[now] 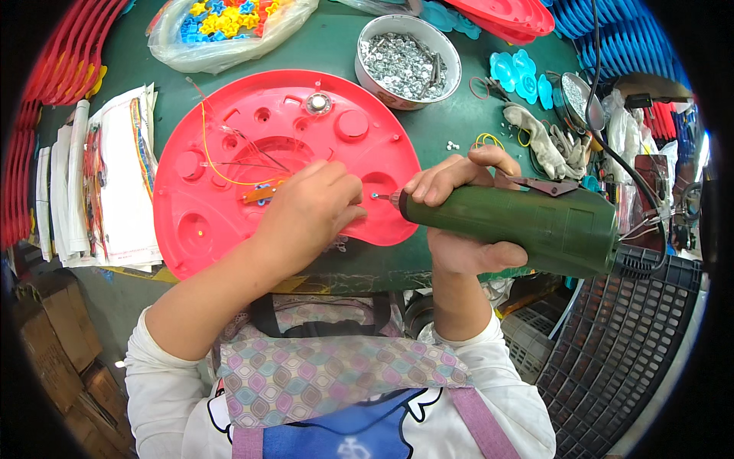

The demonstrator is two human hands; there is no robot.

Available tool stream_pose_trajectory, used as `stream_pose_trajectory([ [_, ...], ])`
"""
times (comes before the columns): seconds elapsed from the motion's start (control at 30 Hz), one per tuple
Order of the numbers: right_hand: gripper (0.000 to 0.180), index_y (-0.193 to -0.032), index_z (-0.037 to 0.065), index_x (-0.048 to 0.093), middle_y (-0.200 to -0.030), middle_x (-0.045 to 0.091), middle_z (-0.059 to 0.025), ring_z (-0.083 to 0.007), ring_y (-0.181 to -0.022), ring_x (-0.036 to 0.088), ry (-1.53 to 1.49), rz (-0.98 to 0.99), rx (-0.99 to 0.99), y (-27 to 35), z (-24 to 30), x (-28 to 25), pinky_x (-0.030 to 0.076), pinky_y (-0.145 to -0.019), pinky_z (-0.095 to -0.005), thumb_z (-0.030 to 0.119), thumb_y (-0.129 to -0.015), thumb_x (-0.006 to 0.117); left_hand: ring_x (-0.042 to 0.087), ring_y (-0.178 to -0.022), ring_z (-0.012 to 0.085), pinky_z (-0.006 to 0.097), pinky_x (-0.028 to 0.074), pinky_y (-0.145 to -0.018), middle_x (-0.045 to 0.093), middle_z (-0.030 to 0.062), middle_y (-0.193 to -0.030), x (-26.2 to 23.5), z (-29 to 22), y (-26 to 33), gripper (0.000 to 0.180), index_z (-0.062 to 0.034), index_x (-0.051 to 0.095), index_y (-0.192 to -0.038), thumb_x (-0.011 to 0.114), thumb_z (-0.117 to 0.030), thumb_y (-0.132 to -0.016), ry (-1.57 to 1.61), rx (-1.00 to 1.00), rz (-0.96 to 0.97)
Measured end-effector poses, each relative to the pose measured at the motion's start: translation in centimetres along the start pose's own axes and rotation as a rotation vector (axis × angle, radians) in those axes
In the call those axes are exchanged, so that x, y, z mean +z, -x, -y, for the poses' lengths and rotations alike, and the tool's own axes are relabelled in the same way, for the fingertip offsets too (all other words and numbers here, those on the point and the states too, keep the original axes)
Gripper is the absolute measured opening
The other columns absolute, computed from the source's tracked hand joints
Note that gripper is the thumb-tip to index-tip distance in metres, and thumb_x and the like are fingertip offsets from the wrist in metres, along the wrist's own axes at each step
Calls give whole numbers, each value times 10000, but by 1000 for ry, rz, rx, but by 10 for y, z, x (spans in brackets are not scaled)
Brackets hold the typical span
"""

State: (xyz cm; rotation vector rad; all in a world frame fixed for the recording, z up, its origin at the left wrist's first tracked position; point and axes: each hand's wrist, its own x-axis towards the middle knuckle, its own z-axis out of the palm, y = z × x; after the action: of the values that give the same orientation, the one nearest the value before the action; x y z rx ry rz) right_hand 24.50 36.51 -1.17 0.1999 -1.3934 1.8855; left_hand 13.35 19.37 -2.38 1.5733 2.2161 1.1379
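A large red plastic shell [264, 96] with moulded hollows and posts lies on the green table. My right hand [466, 191] is wrapped round a dark green electric screwdriver [527, 226], held level with its bit pointing left over the shell's right part. A tiny blue-and-silver piece [375, 196] shows at the bit's tip. Just left of that tip is my left hand [317, 203], fingers curled together; whatever they pinch is hidden. Beside this hand sits a small orange circuit board [260, 193] with blue parts and a yellow wire [205, 138]. A round silver speaker [317, 102] sits in the shell's top.
A white bowl of small metal screws [409, 21] stands behind the shell. Bagged star-shaped pieces [229, 19] lie far left, and paper-wrapped wire bundles [122, 183] near left. Gloves [535, 141], a metal bowl [577, 99] and the tool's black cord [623, 164] are at right.
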Motion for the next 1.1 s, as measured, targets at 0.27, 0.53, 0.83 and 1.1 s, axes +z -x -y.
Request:
stream_pose_trajectory([
  [0.27,1044,-1254,21,432,-831,657,-134,-251,-750,676,21,5,7,-2,0,1,605,-745,-427,888,-714,650,595,-813,311,441,504,-705,567,91,-826,1,1,0,238,-63,602,-859,807,-127,-756,-1,-13,-4],
  [0.53,1010,-1159,-2,478,-806,642,-126,-239,-710,643,184,167,173,-15,9,7,591,-671,-390,883,-713,666,582,-818,303,428,502,-707,558,91,-850,2,2,1,196,-63,622,-868,784,-119,-772,-24,12,-4],
  [0.83,1195,-1367,-57,417,-815,648,-133,-241,-700,637,-56,174,109,-24,-2,4,579,-667,-395,920,-704,604,588,-853,312,427,510,-737,571,104,-879,4,-3,4,281,-48,674,-1080,667,-8,-803,-1,30,-101],
  [1.1,1203,-1416,-23,403,-795,612,-106,-231,-696,620,-157,225,-15,-28,-7,61,577,-658,-416,974,-748,473,636,-902,324,432,537,-796,653,133,-958,-33,-5,35,406,-31,625,-1209,626,39,-810,73,-21,-129],
])
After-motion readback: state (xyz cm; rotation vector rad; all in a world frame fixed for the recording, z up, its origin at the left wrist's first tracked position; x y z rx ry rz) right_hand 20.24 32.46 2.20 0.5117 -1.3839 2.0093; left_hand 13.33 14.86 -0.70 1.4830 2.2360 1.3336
